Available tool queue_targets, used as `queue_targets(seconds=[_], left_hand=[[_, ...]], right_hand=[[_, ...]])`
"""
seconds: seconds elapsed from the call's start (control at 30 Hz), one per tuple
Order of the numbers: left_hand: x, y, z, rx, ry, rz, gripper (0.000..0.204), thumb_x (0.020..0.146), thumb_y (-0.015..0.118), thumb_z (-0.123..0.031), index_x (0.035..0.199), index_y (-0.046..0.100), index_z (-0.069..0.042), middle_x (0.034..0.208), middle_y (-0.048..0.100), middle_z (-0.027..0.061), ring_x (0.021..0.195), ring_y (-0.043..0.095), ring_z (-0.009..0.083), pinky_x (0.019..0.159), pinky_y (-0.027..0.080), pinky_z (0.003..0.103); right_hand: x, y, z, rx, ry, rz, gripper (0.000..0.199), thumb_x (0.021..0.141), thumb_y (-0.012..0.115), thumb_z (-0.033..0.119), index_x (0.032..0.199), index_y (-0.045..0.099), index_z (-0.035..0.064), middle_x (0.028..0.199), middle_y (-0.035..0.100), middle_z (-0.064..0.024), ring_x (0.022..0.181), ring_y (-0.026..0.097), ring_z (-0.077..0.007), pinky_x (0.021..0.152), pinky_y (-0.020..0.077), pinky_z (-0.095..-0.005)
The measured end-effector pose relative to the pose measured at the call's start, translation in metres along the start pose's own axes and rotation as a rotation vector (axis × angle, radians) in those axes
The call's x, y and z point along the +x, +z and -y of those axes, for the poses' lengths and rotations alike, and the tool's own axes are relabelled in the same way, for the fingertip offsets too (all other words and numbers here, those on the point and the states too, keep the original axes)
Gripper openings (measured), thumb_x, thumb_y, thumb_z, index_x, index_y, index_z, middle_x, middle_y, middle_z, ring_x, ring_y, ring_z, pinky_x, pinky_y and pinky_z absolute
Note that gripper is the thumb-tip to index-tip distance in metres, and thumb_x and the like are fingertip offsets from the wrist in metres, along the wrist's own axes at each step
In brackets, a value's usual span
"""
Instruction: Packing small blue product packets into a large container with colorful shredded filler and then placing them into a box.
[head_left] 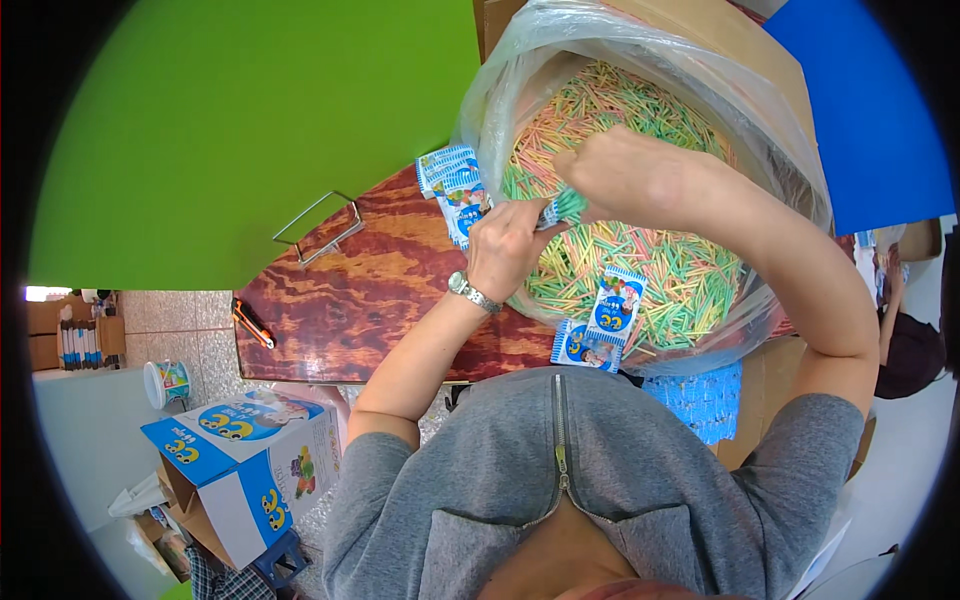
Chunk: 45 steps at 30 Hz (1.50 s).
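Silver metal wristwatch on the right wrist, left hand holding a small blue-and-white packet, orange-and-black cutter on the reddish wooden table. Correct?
No: the head view shows the silver metal wristwatch on the left wrist. The rest stands: left hand holding a small blue-and-white packet, orange-and-black cutter on the reddish wooden table.

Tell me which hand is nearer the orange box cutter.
Left. The left hand is to the right of the box cutter, across the tabletop; the right hand is farther right, over the coloured sticks.
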<state>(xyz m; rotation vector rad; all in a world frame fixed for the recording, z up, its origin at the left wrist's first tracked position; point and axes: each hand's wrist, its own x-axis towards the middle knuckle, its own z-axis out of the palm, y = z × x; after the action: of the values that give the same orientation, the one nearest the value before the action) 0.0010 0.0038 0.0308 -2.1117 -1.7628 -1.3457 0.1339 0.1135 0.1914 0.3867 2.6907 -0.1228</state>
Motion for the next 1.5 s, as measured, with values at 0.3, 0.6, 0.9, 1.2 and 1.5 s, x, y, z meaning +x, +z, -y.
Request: queue_targets(seconds=[0.3,0.6,0.9,1.2,1.5], left_hand=[[-0.008,-0.012,0.007,-0.332,-0.105,0.028,0.033,0.074,0.079,-0.018,0.099,0.065,-0.002,0.083,0.066,0.0140,0.075,0.066,0.0300,0.063,0.051,0.036],[-0.028,-0.034,0.006,-0.328,-0.150,0.004,0.026,0.084,0.068,-0.007,0.109,0.065,0.000,0.100,0.068,0.0155,0.092,0.065,0.0297,0.079,0.052,0.035],[-0.060,-0.034,0.022,-0.325,-0.399,0.047,0.024,0.081,0.072,-0.012,0.103,0.069,-0.003,0.089,0.067,0.0105,0.082,0.065,0.0219,0.071,0.051,0.032],[-0.059,-0.001,0.098,-0.092,-0.675,0.092,0.036,0.080,0.078,-0.019,0.104,0.063,0.004,0.086,0.067,0.0068,0.070,0.063,0.0129,0.063,0.050,0.027],[-0.057,0.015,0.091,0.152,-0.465,-0.059,0.055,0.076,0.078,-0.019,0.120,0.052,0.003,0.102,0.057,0.0161,0.087,0.057,0.0312,0.077,0.048,0.040]], right_hand=[[0.005,0.063,-0.009,0.421,-0.252,-0.629,0.056,0.076,0.073,0.011,0.129,0.053,0.0077,0.104,0.065,-0.0188,0.080,0.067,-0.0318,0.069,0.0541,-0.0388],[0.014,0.096,0.019,0.356,-0.108,-0.852,0.056,0.075,0.076,0.008,0.128,0.057,0.0101,0.090,0.070,-0.0123,0.073,0.069,-0.0236,0.064,0.0559,-0.0335],[0.017,0.118,0.039,0.710,-0.083,-0.875,0.037,0.082,0.070,0.007,0.119,0.063,0.0076,0.090,0.068,-0.0123,0.074,0.068,-0.0236,0.066,0.0549,-0.0317],[-0.054,0.181,-0.014,0.353,0.238,-0.394,0.032,0.076,0.075,0.029,0.094,0.062,0.0058,0.085,0.061,-0.0115,0.078,0.063,-0.0294,0.066,0.0502,-0.0425],[-0.056,0.233,-0.007,0.165,0.255,-0.557,0.029,0.068,0.075,0.022,0.091,0.063,0.0092,0.085,0.058,-0.0052,0.086,0.060,-0.0242,0.066,0.0514,-0.0377]])
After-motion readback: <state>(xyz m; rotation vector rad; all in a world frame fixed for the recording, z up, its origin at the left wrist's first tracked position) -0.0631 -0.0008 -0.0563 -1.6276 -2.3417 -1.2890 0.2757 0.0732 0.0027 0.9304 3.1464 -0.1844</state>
